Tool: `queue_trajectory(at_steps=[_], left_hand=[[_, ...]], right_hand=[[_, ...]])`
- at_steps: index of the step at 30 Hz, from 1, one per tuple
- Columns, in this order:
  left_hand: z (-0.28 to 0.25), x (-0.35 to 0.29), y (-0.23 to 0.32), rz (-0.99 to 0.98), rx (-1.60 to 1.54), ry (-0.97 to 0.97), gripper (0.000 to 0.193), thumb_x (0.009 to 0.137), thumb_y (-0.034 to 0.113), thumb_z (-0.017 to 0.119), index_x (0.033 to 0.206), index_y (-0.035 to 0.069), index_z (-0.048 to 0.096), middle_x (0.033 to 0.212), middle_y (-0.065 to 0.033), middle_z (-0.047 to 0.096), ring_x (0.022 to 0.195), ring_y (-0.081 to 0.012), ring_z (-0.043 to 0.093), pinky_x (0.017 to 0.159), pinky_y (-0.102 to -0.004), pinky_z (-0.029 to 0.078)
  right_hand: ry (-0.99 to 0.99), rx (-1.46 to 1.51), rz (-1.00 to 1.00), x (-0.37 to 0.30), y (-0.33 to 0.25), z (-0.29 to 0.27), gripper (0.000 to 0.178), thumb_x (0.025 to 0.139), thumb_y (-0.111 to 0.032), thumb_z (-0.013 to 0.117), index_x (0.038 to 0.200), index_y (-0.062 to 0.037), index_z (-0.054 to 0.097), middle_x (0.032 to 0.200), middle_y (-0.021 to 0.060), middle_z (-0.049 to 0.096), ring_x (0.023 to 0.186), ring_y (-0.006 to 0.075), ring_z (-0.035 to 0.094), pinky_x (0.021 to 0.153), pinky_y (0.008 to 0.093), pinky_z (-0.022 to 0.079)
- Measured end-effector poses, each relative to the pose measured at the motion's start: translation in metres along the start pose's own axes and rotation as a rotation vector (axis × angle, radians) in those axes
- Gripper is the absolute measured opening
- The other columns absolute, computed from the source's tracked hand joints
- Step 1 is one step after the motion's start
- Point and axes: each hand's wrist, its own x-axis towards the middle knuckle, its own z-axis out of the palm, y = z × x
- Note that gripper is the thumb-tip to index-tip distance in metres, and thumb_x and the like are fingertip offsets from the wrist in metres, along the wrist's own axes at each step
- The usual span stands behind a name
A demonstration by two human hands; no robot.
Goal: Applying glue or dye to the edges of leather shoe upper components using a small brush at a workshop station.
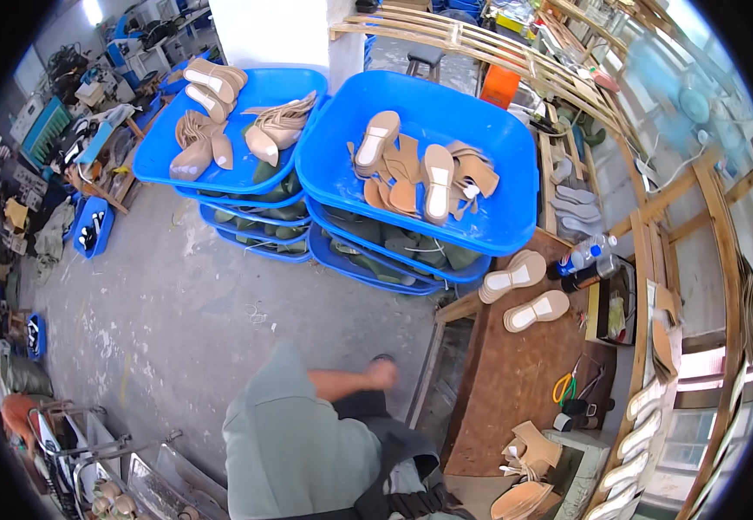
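My left hand (382,374) is in front of my body, at the end of a bare forearm below a rolled grey-green sleeve. It looks rounded and is blurred, so its fingers cannot be made out. No held thing shows at it. The brown workbench (502,390) stands to its right. On that bench lie two stacks of pale shoe soles (537,310). Ahead, a large blue tub (506,147) holds soles and tan cut pieces (402,160). A second blue tub (155,143) on its left carries more soles and tan shoe parts (277,130). My right hand is out of sight.
Both tubs top stacks of tubs with dark green parts (394,238). Bottles (586,253), green-and-yellow scissors (565,386) and tan pieces (532,446) are on the bench. A wooden rack with soles (645,425) borders the right. Metal-framed equipment (90,451) stands lower left.
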Motion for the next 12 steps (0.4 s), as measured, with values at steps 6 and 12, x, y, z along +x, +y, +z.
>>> queue_trajectory(at_steps=[6,12], left_hand=[[-0.016,-0.162,-0.22,-0.741,0.244,0.204,0.024,0.077,0.023,0.05,0.075,0.008,0.068,0.09,-0.0135,0.065,0.088,-0.028,0.063,0.073,-0.0388,0.051],[0.096,-0.301,-0.239,-0.667,0.287,0.038,0.021,0.074,0.026,0.055,0.084,0.017,0.07,0.091,-0.0085,0.066,0.09,-0.0256,0.062,0.075,-0.0374,0.05]], right_hand=[[-0.388,-0.084,0.02,0.026,-0.282,-0.037,0.034,0.082,-0.032,0.06,0.069,-0.0004,0.059,0.057,0.0103,0.056,0.049,0.0227,0.054,0.045,0.0377,0.041],[0.027,-0.222,-0.692,0.047,-0.472,-0.031,0.035,0.082,-0.032,0.06,0.095,0.0011,0.061,0.08,0.0155,0.065,0.076,0.0261,0.063,0.071,0.0355,0.048]])
